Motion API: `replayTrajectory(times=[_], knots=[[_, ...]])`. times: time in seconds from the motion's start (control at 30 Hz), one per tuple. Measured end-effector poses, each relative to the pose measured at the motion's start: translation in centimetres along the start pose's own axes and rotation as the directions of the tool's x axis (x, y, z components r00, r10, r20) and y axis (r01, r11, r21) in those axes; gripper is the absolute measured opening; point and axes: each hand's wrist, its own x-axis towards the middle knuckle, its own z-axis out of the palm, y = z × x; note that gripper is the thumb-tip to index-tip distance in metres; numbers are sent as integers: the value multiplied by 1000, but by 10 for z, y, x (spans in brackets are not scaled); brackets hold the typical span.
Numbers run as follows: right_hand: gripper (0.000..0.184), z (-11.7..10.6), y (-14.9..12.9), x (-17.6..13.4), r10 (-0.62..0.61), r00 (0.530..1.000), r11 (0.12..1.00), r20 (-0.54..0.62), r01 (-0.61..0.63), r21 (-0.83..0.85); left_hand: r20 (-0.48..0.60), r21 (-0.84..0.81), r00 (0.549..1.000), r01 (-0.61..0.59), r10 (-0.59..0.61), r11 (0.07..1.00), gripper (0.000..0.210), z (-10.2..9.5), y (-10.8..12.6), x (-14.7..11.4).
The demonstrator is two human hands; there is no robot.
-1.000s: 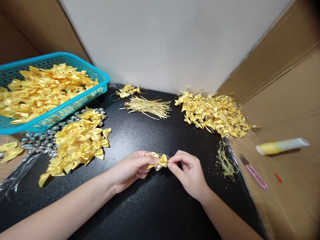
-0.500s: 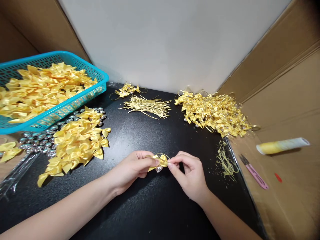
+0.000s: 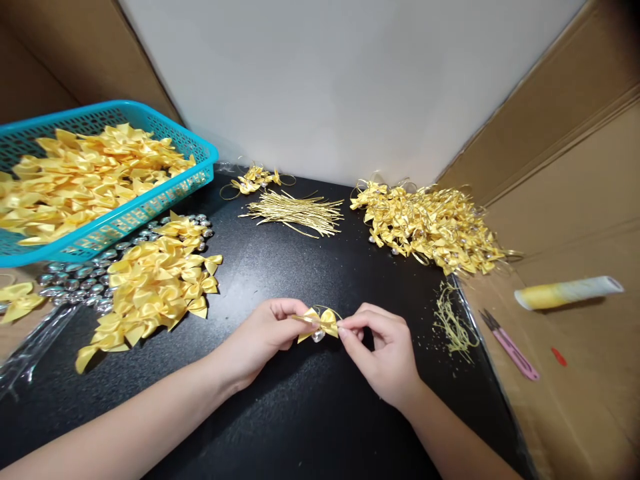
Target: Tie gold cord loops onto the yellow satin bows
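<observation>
Yellow bow (image 3: 329, 323) spans crosswise from my left hand (image 3: 275, 329), which pinches its left side, to my right hand (image 3: 386, 350), pinching at its right edge.

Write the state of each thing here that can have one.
Left hand: gripping the held bow
Right hand: pinched at its right edge
Held bow: between both hands
Basket: upright, holding yellow bows
Gold cords: loose, piled
Silver beads: loose, clustered
Pink snips: lying flat
Tube: on its side
</observation>
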Motion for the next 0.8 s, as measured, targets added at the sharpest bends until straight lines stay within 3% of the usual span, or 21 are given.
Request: replayTrajectory(times=[0.33,0.57,0.8], knots=[[14,-1,0,-1,-60,998,995,-27,58,-78,-45,104,979,-191,197,976,22,3,4,-5],[12,2,0,-4,-7,1000,999,-29,6,-35,-22,138,946,-318,324,938,19,3,2,-9],[10,6,4,-6,121,993,988,-15,-119,102,-59,131,974,-210,219,969,23,1,1,-5]])
